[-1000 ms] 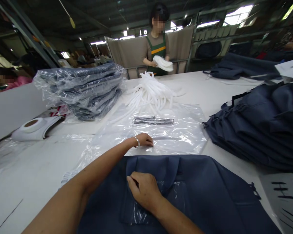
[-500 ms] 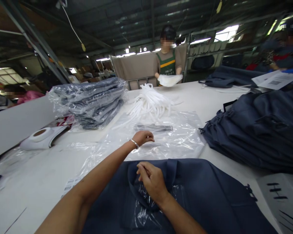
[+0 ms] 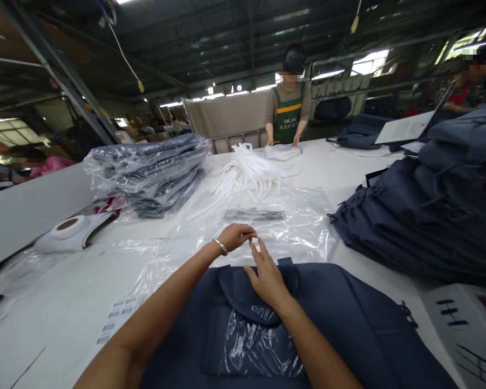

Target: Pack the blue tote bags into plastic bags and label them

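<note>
While the left hand [image 3: 237,236] closes its grip in a pinch on the near edge of the plastic bag [image 3: 299,229], the right hand [image 3: 267,274] lies just beside it, grip spread, fingertips at that same edge. Under the right palm, nearer than both grips, the navy garment [image 3: 348,324] lies flat on the bench [image 3: 65,292]. White cords [image 3: 247,173] lie beyond the bag.

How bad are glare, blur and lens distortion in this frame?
Head view: the wide lens splays the roof beams; the skylights blow out white; the plastic bags show mild glare; left hand and right hand are sharp; the dark blue garment shows little shadow detail.
</note>
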